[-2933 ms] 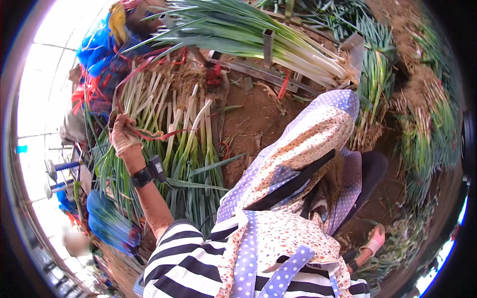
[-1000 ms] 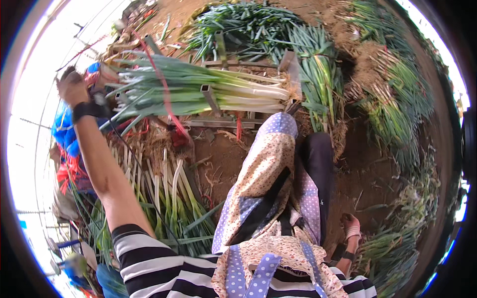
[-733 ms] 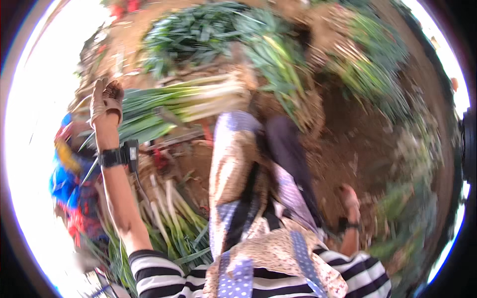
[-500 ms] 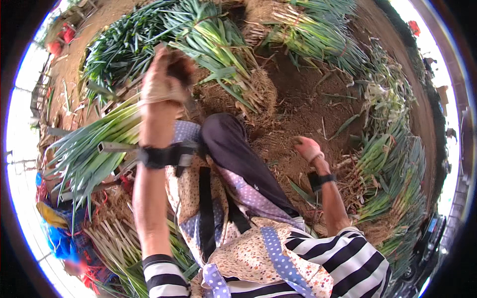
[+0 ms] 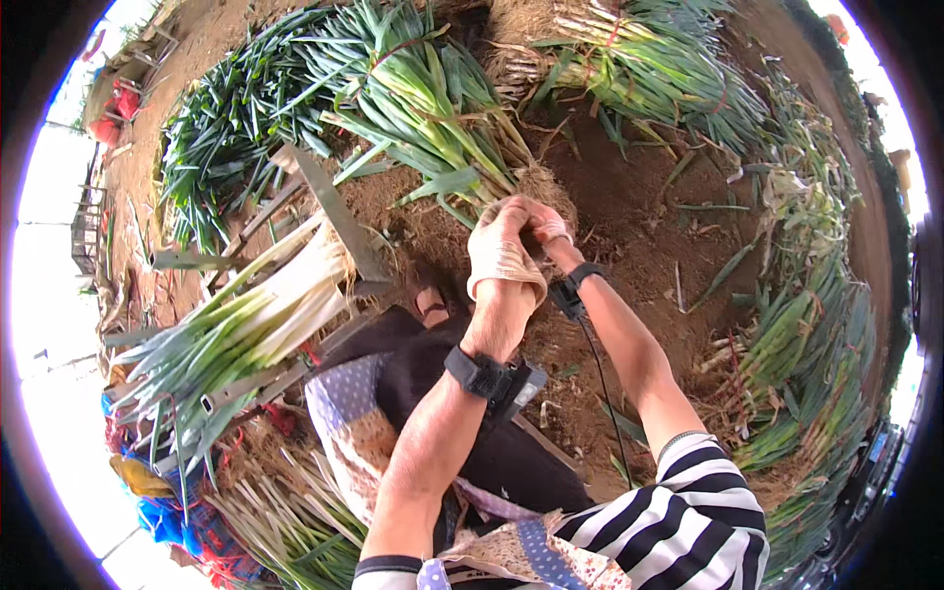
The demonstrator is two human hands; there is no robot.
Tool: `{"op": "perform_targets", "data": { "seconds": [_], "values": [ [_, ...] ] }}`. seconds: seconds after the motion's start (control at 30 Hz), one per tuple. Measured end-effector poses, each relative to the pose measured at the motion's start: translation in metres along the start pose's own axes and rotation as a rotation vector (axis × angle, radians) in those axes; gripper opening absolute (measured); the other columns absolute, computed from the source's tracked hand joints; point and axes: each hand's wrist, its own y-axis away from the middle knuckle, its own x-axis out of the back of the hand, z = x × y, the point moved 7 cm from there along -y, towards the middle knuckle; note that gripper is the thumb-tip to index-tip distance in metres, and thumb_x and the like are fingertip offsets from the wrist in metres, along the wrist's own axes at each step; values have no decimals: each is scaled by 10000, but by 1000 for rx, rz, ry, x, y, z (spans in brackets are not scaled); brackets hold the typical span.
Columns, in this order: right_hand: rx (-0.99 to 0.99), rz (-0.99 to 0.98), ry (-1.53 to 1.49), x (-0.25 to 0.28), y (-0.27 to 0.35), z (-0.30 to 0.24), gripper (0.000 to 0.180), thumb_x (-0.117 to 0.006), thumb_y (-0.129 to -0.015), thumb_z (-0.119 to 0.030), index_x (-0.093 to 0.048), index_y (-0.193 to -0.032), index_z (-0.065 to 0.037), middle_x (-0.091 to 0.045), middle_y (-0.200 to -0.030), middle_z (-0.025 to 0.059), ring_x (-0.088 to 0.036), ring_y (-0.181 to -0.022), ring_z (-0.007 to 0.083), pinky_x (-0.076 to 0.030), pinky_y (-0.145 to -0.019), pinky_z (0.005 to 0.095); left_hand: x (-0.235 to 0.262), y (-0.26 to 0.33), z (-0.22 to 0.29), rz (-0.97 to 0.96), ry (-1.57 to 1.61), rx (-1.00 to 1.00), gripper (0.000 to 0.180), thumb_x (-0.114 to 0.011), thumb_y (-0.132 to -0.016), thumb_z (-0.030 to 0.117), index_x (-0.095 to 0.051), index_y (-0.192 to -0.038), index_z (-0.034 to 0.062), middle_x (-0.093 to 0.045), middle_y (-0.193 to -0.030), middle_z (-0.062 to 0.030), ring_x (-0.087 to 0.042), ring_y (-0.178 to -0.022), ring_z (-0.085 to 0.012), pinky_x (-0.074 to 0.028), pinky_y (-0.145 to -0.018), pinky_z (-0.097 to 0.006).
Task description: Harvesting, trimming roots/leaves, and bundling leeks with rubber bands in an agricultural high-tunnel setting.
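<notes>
Head view: left hand (image 5: 503, 258) and right hand (image 5: 544, 226) clamped together on root end of green-onion bundle (image 5: 423, 108), long axis stretched up-left, away from both.

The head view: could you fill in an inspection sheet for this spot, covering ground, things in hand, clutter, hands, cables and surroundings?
Surface: bare brown soil, strewn with loose leaves.
Job's things: a bunch of green onions lying on the soil, its root end at both hands.
Clutter: trimmed green onions laid in a metal rack; further bunches beyond.
Hands: gloved left hand and right hand close together at the roots, fingers curled; grip itself hidden.
Cables: a thin dark cable runs from the right wrist band along the forearm.
Surroundings: heaps of green onions to the right, blue sacks at lower left.
</notes>
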Motion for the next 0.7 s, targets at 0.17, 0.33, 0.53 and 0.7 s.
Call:
{"op": "perform_targets", "data": {
  "seconds": [0.17, 0.33, 0.53, 0.7],
  "values": [
    [-42, -300, 543, -137, -19, -138, 409, -498, -833, -282, -510, -1216, -139, -604, -1061, 187, -592, -959, 342, -486, -789, 432, 80, -10, 94, 266, -3, -251, 118, -610, -838, 181, -573, -850, 70, -576, -674, -59, -539, -544, -169, -446, -484, -287],
    [-275, -124, 535, -70, -41, -100, 463, -507, -834, -275, -448, -1289, -217, -600, -1099, 164, -590, -972, 334, -484, -818, 429, 77, -15, 83, 333, 6, -197, 124, -597, -843, 188, -575, -890, 75, -565, -672, -45, -527, -556, -170, -427, -521, -303],
    [-189, -37, 855, -46, -36, -118, 408, -444, -881, -153, -479, -1257, -308, -560, -1202, 100, -422, -1209, 327, -421, -922, 441, 98, -11, 95, 342, 20, -224, 145, -610, -835, 215, -596, -857, 73, -574, -701, -47, -536, -583, -180, -428, -544, -307],
    [-276, -101, 694, -43, -21, -111, 528, -482, -860, -150, -344, -1353, -276, -436, -1333, 113, -395, -1232, 333, -403, -972, 444, 92, -11, 100, 283, 45, -222, 144, -616, -833, 209, -592, -852, 68, -572, -695, -52, -541, -585, -177, -438, -513, -300]
  ]
}}
